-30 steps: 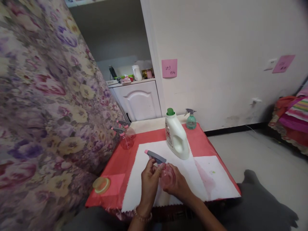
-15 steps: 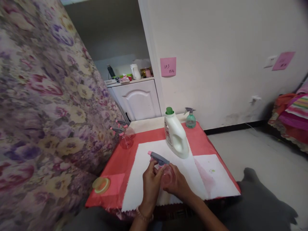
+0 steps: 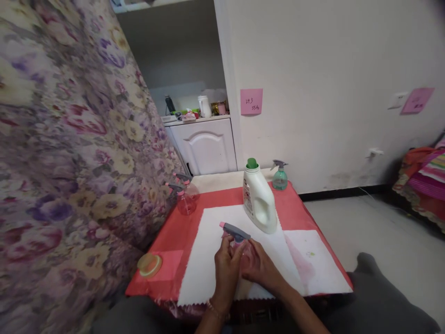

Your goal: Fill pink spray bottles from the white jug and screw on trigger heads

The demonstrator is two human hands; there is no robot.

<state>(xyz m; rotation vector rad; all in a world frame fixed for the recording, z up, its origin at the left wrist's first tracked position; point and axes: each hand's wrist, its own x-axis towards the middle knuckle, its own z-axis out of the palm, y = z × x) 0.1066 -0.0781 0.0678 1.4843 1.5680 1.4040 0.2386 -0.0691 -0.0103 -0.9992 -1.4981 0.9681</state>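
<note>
A pink see-through spray bottle (image 3: 246, 256) with a grey spray head stands between my two hands over the white cloth. My left hand (image 3: 227, 262) is closed round its neck, just under the spray head. Fingers of my right hand (image 3: 262, 266) wrap the bottle's body from the right side. Just beyond them stands a large white jug (image 3: 261, 202) with a handle and a green piece in its uncapped mouth. The bottle's lower part is partly hidden by my hands.
Two pink spray bottles (image 3: 185, 202) stand at the table's left. A green spray bottle (image 3: 280, 178) is at the back right. A round yellowish lid-like thing (image 3: 149, 265) lies front left. A white cloth (image 3: 198, 260) covers part of the red tabletop (image 3: 167, 253). A floral curtain (image 3: 86, 185) hangs at left.
The view has shifted slightly, so everything appears a little further right. Both hands keep their hold on the pink spray bottle, with little change.
</note>
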